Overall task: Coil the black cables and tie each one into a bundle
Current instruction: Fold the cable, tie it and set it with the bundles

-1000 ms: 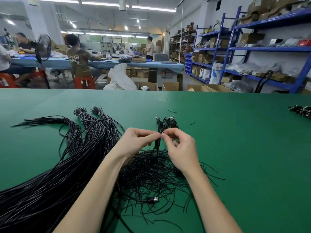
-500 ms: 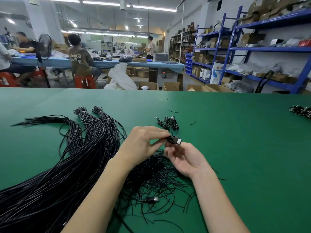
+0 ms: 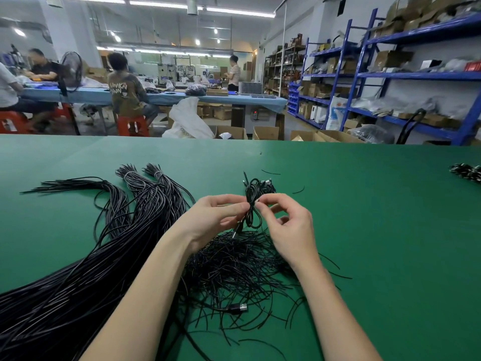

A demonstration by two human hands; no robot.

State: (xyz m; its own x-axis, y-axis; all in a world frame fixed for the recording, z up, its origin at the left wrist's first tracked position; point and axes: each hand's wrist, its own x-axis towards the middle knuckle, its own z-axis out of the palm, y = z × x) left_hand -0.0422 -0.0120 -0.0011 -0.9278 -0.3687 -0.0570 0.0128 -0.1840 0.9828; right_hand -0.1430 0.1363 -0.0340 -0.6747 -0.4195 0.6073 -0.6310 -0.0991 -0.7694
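A small coiled black cable (image 3: pixel 253 212) hangs upright between my two hands above the green table (image 3: pixel 364 230). My left hand (image 3: pixel 213 217) pinches the coil at its waist from the left. My right hand (image 3: pixel 289 225) pinches the same spot from the right with thumb and forefinger, other fingers curled. A plug end dangles below the coil. Under my hands lies a heap of thin black tie wires (image 3: pixel 234 267). Long black cables (image 3: pixel 78 277) in tied sheaves fan out at the left. Tied bundles (image 3: pixel 265 185) lie just beyond my hands.
A loose USB plug (image 3: pixel 238 308) lies among the tie wires near me. More bundles (image 3: pixel 467 173) sit at the table's right edge. Beyond the table are people at a blue bench (image 3: pixel 166 97), cardboard boxes and blue shelving (image 3: pixel 416 74).
The cable was turned from a plug held flat between my hands to an upright coil. My right hand rose from palm-up below it to a pinch at its waist.
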